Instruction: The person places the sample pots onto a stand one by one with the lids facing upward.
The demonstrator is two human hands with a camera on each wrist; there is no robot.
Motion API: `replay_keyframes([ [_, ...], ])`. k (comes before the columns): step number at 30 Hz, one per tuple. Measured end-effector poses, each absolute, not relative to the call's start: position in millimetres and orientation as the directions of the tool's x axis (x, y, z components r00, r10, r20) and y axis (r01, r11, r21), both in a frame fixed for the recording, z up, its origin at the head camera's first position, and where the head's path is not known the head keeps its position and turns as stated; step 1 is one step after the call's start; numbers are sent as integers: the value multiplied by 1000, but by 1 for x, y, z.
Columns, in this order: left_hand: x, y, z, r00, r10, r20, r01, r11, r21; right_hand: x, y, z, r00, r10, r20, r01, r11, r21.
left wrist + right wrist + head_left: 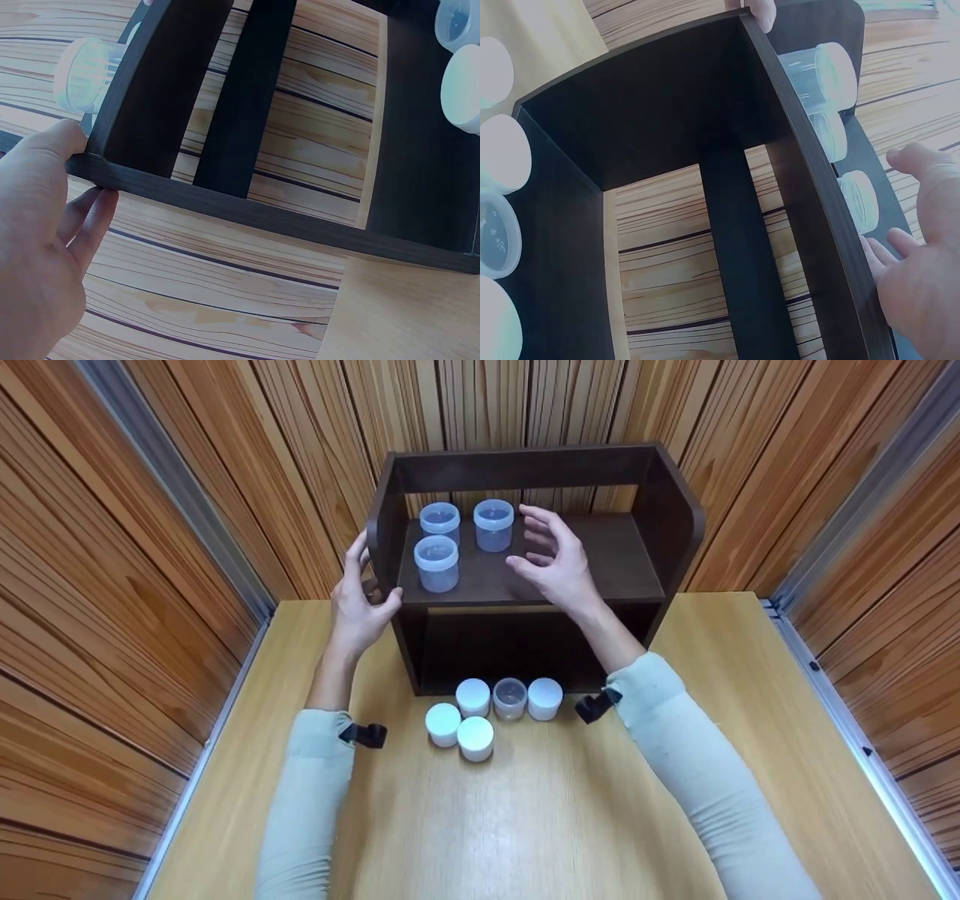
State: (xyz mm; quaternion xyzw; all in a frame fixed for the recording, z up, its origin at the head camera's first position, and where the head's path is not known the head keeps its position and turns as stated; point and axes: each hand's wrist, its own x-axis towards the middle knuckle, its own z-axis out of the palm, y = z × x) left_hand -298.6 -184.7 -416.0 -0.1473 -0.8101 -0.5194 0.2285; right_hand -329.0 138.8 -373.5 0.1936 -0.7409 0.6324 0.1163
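In the head view my left hand [358,604] grips the left side panel of a dark brown two-tier shelf [592,559], thumb at the front edge. The left wrist view shows the thumb and fingers on either side of that board. My right hand [559,559] hovers over the upper tier, fingers spread and holding nothing. Just left of its fingertips stands a translucent lidded jar [493,526]. Two more such jars, a rear jar [439,519] and a front jar [436,564], stand one behind the other near the left panel.
Several white-lidded jars [475,738] and a clear-lidded jar [510,699] are grouped on the wooden table [540,825] before the shelf. The lower tier [510,649] opens towards me. Wood-patterned walls [487,405] rise behind and at both sides.
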Motion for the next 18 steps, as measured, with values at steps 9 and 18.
replay_keyframes([
  [9, -298, -185, -417, -849, 1, 529, 480, 418, 771, -311, 150, -376, -871, -213, 443, -473, 122, -872],
  [18, -299, -185, -418, -848, 7, 530, 490, 393, 778, -289, 158, -377, -842, -258, 473, -514, 120, -849],
])
